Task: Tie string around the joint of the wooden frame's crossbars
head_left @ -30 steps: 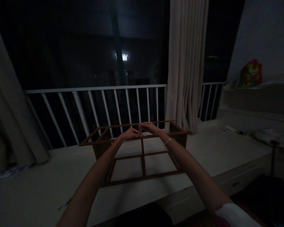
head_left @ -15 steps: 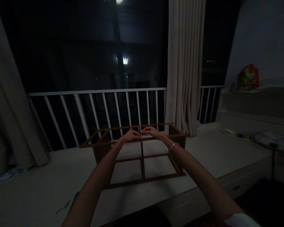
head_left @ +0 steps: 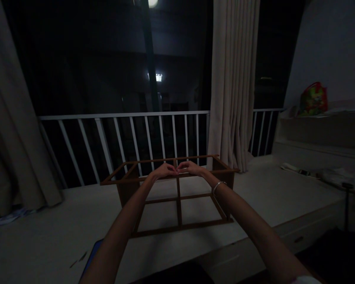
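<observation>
A brown wooden frame (head_left: 179,209), like a small open rack with crossbars and solid side panels, stands on the pale platform (head_left: 77,209). My left hand (head_left: 165,170) is at the middle of its upper near rail, fingers pinched together. Opposite it, my right hand (head_left: 191,168) has thumb and fingertips closed at the same spot, just above the centre post. The two sets of fingertips nearly meet. Anything between them is too small and dark to make out. A bracelet (head_left: 217,187) circles my right wrist.
Behind the frame runs a white railing (head_left: 124,115) before a dark window. Curtains (head_left: 233,86) hang either side. A blue-edged flat object (head_left: 92,252) lies partly behind my left forearm, near small dark slivers (head_left: 83,256). A red and green bag (head_left: 313,99) sits on the right shelf.
My right hand has come slightly down and toward the left, so its fingertips now meet my left fingertips at the rail. The frame stays in place; the view has shifted slightly.
</observation>
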A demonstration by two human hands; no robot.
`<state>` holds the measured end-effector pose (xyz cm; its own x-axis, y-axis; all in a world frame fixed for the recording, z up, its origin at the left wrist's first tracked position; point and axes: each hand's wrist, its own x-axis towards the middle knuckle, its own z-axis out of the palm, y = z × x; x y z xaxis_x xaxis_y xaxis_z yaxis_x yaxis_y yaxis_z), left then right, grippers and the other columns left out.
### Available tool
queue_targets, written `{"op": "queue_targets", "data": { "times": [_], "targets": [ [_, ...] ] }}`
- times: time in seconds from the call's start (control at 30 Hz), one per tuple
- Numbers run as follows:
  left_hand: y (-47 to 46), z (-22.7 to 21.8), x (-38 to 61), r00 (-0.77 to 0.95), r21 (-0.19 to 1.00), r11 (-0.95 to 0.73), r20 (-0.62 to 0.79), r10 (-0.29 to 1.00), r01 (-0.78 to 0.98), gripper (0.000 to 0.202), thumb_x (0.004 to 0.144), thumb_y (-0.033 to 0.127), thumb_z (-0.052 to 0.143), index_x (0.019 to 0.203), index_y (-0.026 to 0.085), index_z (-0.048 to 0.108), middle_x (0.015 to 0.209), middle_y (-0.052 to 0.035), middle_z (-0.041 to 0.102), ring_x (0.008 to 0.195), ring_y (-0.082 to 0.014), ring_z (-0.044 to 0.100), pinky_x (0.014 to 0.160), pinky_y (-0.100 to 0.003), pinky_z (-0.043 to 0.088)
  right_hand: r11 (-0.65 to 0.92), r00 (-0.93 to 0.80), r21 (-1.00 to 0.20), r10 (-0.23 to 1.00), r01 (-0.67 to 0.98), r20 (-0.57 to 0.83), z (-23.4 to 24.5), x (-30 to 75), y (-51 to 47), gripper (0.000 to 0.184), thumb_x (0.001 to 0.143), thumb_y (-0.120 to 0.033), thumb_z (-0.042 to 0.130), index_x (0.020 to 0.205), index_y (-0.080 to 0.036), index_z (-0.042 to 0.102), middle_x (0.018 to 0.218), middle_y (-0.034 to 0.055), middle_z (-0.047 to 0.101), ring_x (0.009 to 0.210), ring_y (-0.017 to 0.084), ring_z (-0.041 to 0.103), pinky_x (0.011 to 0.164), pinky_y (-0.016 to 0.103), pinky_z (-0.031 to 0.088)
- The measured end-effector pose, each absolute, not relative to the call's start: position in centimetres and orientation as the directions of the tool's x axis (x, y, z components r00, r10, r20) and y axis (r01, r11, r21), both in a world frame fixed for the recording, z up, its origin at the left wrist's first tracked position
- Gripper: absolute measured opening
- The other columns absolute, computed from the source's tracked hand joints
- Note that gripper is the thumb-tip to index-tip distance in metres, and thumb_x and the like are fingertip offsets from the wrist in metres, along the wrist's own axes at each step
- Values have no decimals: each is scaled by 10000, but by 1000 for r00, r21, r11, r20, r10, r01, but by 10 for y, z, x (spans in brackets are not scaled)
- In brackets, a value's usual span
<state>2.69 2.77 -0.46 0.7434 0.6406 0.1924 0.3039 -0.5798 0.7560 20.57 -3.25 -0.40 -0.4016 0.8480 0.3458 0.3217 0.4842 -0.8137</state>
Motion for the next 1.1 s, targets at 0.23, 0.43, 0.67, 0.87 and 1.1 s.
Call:
{"op": "queue_targets", "data": {
  "times": [0.23,0.43,0.67,0.87,1.1],
  "targets": [
    [13,3,24,704,754,-543,155,693,369,378,473,396,613,727,118,630,566,-5,553,546,-97,452,490,-195,302,510,-394,-809,835,293,384,-7,206,-30,319,585,-349,570,792,-107,580,730,26,557,680,107,481,624,222,353],
    [17,2,22,735,777,-528,129,666,342,411,505,404,598,800,118,621,638,-24,576,576,-103,458,509,-202,308,520,-373,-803,834,290,406,-14,208,-20,334,562,-355,587,791,-113,578,747,32,566,694,113,496,632,231,365],
    [25,-2,23,770,782,-543,132,624,306,365,519,395,596,759,122,626,677,-30,586,618,-109,473,537,-201,325,508,-316,-809,852,297,418,-16,208,-17,344,527,-337,614,782,-111,568,703,18,554,660,96,490,618,225,371],
    [24,-2,26,751,778,-538,136,646,323,360,503,395,606,738,124,630,648,-26,583,592,-105,470,518,-199,323,465,-148,-823,885,325,442,-16,205,-15,414,490,-354,626,825,-120,558,754,23,538,625,77,463,558,205,354],
    [20,0,26,732,770,-548,161,662,326,359,498,398,607,715,112,629,594,-13,557,536,-83,434,482,-192,296,450,-191,-818,893,359,407,-17,204,-17,362,503,-415,588,674,-96,575,609,2,524,573,76,442,532,204,318]
  ]
}}
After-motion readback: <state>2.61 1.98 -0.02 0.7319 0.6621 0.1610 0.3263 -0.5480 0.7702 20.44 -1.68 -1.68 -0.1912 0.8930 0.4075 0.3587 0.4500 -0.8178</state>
